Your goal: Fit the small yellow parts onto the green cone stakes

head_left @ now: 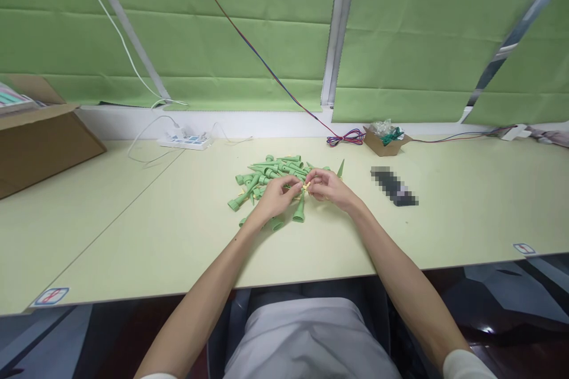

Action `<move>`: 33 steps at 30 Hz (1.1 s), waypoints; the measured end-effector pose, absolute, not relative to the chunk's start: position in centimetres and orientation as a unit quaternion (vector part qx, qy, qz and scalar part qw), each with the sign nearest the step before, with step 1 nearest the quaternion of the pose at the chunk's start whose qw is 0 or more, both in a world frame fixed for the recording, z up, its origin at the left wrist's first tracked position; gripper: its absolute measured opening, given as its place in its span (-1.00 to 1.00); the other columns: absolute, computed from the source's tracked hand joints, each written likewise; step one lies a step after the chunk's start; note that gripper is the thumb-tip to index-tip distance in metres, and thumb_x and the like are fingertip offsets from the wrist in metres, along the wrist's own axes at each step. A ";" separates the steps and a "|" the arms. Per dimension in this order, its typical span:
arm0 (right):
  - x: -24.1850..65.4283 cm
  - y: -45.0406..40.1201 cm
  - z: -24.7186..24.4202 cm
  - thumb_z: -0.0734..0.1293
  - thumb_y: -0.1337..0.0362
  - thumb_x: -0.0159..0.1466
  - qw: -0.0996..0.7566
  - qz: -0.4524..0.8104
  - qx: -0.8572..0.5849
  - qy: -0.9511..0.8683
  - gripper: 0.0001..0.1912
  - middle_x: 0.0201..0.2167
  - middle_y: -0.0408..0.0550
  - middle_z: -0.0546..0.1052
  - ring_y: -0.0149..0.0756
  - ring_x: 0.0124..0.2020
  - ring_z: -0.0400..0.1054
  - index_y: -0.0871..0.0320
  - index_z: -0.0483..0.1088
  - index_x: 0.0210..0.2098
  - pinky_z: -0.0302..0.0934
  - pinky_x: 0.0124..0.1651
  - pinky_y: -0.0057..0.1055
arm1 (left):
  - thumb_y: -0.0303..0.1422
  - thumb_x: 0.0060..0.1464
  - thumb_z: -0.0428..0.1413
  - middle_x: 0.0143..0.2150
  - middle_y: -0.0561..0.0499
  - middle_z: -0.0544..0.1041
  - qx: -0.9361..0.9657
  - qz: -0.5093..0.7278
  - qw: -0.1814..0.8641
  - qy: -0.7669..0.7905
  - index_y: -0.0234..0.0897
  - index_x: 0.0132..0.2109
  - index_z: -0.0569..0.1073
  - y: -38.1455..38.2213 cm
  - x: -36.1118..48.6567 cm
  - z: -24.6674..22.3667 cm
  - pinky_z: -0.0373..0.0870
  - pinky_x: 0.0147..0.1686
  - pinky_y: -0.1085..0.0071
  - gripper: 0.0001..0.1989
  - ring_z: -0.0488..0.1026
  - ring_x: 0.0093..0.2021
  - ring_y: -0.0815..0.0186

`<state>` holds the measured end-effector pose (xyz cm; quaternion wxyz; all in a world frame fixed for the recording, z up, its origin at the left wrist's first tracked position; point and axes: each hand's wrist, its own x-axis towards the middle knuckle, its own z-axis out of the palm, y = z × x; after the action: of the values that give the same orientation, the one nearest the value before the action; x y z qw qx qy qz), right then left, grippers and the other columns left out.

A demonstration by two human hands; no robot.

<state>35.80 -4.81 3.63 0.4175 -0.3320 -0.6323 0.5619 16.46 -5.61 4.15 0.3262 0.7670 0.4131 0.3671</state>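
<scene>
My left hand and my right hand meet over the table, fingers pinched around a small yellow plastic piece. Its exact shape is partly hidden by the fingertips. Just below it, a green cone-shaped plastic spike points its wide end toward me; I cannot tell whether its narrow end joins the yellow piece. Behind and left of my hands spreads a pile of similar green spikes, with bits of yellow among them. Another green spike sticks up behind my right hand. My left forearm partly covers a few wide ends.
A pixelated dark object lies to the right on the table. Farther back are a small carton with plastic bags, a coiled red-blue cable and a white power strip. A large cardboard box stands far left.
</scene>
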 end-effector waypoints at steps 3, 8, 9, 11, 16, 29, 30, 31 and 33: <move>35.8 -4.8 3.5 0.44 0.21 0.09 0.430 0.561 -0.325 -0.628 -0.74 -0.57 -0.28 0.39 -0.53 -0.64 0.11 0.13 0.33 -0.30 -0.03 -0.53 -0.49 | -0.14 0.21 0.05 -0.28 -0.03 0.55 0.755 0.378 0.340 0.415 -0.31 -0.27 0.49 -5.6 16.4 4.1 0.35 -0.37 0.46 -0.69 0.38 -0.37 0.36; 35.7 -4.6 3.3 0.49 0.10 0.11 0.441 0.554 -0.339 -0.620 -0.67 -0.60 -0.30 0.35 -0.51 -0.63 0.12 0.13 0.35 -0.29 -0.01 -0.52 -0.49 | -0.11 0.18 0.07 -0.31 -0.03 0.52 0.737 0.384 0.344 0.436 -0.30 -0.29 0.48 -5.6 16.4 4.3 0.32 -0.43 0.45 -0.68 0.36 -0.40 0.36; 35.7 -4.6 3.2 0.49 0.07 0.10 0.442 0.555 -0.340 -0.618 -0.64 -0.61 -0.31 0.33 -0.51 -0.64 0.12 0.13 0.35 -0.28 -0.02 -0.52 -0.48 | -0.10 0.18 0.07 -0.31 -0.03 0.52 0.736 0.387 0.346 0.435 -0.30 -0.28 0.48 -5.6 16.5 4.2 0.32 -0.43 0.45 -0.67 0.35 -0.40 0.36; 35.6 -4.5 3.0 0.50 0.00 0.10 0.440 0.557 -0.342 -0.616 -0.59 -0.63 -0.32 0.31 -0.50 -0.64 0.12 0.14 0.36 -0.30 -0.02 -0.53 -0.48 | -0.10 0.17 0.08 -0.31 -0.03 0.51 0.734 0.393 0.348 0.430 -0.30 -0.28 0.48 -5.6 16.5 4.1 0.31 -0.43 0.46 -0.67 0.35 -0.41 0.37; 35.5 -4.5 2.9 0.48 -0.10 0.12 0.430 0.540 -0.334 -0.642 -0.55 -0.66 -0.28 0.28 -0.49 -0.63 0.12 0.15 0.36 -0.42 0.00 -0.51 -0.46 | -0.13 0.18 0.09 -0.31 -0.01 0.52 0.743 0.400 0.338 0.418 -0.30 -0.29 0.50 -5.4 16.5 3.8 0.31 -0.41 0.46 -0.69 0.36 -0.40 0.37; 37.0 -1.7 0.7 0.36 0.00 0.15 0.516 0.306 -0.545 -0.585 -0.66 -0.65 -0.16 0.35 -0.37 -0.59 0.16 0.13 0.34 -0.53 0.02 -0.51 -0.42 | -0.23 0.15 0.08 -0.36 0.00 0.55 0.705 0.380 0.206 0.563 -0.26 -0.23 0.51 -4.6 15.6 3.7 0.32 -0.32 0.36 -0.79 0.38 -0.45 0.31; 37.1 -1.5 0.6 0.35 0.01 0.15 0.516 0.295 -0.553 -0.584 -0.68 -0.65 -0.15 0.35 -0.36 -0.58 0.16 0.13 0.35 -0.53 0.02 -0.50 -0.42 | -0.24 0.14 0.09 -0.36 0.00 0.54 0.707 0.377 0.204 0.563 -0.26 -0.24 0.50 -4.6 15.6 3.7 0.32 -0.32 0.36 -0.80 0.38 -0.45 0.31; 37.2 -1.5 0.5 0.34 0.03 0.15 0.515 0.287 -0.558 -0.584 -0.69 -0.65 -0.15 0.35 -0.36 -0.58 0.16 0.13 0.35 -0.53 0.03 -0.48 -0.41 | -0.24 0.14 0.09 -0.36 0.00 0.54 0.710 0.372 0.204 0.562 -0.26 -0.24 0.50 -4.7 15.6 3.7 0.31 -0.32 0.36 -0.81 0.38 -0.45 0.31; 37.1 -1.5 0.5 0.33 0.04 0.15 0.512 0.280 -0.562 -0.586 -0.70 -0.64 -0.16 0.34 -0.36 -0.57 0.16 0.13 0.35 -0.53 0.03 -0.47 -0.41 | -0.25 0.15 0.08 -0.39 0.01 0.54 0.721 0.360 0.208 0.554 -0.26 -0.27 0.50 -4.8 15.7 3.7 0.31 -0.32 0.36 -0.82 0.38 -0.45 0.31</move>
<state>37.15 -1.48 0.50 0.5125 -0.5620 -0.5859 0.2796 15.70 -4.77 3.72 0.2075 0.7212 0.5539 0.3604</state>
